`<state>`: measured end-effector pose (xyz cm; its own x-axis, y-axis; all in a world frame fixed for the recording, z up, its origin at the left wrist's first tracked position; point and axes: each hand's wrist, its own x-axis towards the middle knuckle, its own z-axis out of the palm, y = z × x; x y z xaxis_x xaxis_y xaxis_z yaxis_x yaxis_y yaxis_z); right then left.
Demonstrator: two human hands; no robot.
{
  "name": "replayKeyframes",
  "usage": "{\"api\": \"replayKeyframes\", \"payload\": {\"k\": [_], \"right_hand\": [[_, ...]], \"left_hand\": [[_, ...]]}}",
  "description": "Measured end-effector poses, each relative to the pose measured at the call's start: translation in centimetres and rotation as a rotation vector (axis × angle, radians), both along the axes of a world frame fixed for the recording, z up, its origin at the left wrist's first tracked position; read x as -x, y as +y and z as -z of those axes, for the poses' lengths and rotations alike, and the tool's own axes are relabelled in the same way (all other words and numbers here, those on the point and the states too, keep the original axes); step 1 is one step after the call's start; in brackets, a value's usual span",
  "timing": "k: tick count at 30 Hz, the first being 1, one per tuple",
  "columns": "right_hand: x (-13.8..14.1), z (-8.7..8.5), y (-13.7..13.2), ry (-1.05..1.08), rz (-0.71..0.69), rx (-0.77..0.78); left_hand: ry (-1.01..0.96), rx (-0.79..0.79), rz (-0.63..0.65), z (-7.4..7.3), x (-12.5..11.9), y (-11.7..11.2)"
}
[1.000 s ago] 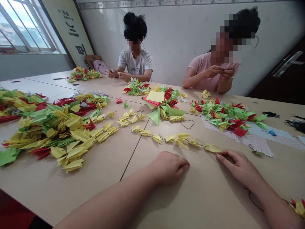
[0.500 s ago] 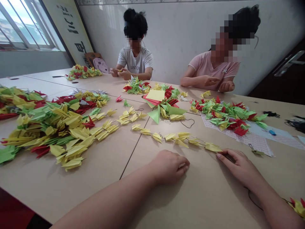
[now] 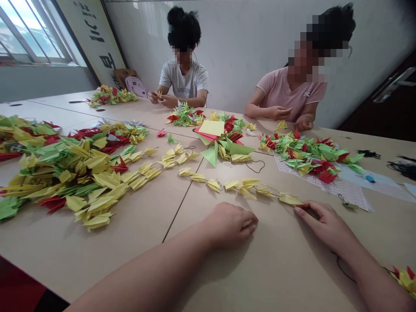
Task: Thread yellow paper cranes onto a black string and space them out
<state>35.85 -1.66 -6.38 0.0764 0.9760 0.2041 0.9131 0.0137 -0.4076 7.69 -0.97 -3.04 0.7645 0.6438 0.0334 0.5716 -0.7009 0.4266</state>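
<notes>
My right hand (image 3: pixel 326 221) is closed in a pinch at the tip of a yellow folded paper crane (image 3: pixel 289 199), the nearest one on a strung row. More yellow paper cranes (image 3: pixel 245 187) lie along that string, stretching leftward over the table. A dark cord (image 3: pixel 344 269) shows by my right wrist and runs under the forearm. My left hand (image 3: pixel 230 225) rests on the table just left of the right one. Its fingers are curled in, and I see nothing in them.
A big heap of yellow, green and red cranes (image 3: pixel 78 173) covers the left. Mid-table lie square paper sheets (image 3: pixel 211 127); on the right, a crane pile (image 3: pixel 312 151), a binder clip (image 3: pixel 347 203) and black cord (image 3: pixel 403 169). Two people (image 3: pixel 183 80) sit opposite, hands busy.
My hands and the strung cranes hold nearly the same place. Across the table, the person in pink has lowered their hands; a yellow piece in front of them is tilted differently.
</notes>
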Motion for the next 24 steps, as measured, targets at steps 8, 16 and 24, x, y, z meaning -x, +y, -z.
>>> {"api": "replayKeyframes", "payload": {"k": [8,16,24], "right_hand": [[-0.04,-0.02,0.01,0.006,-0.003,0.020],[0.21,-0.22,-0.07,0.011,-0.005,0.011],[0.23,-0.22,-0.11,0.023,-0.008,0.030]], "left_hand": [[-0.001,0.004,0.007,-0.06,-0.03,0.04],[-0.001,-0.002,0.011,-0.13,-0.01,0.00],[-0.011,0.004,0.013,-0.05,-0.01,0.04]]}}
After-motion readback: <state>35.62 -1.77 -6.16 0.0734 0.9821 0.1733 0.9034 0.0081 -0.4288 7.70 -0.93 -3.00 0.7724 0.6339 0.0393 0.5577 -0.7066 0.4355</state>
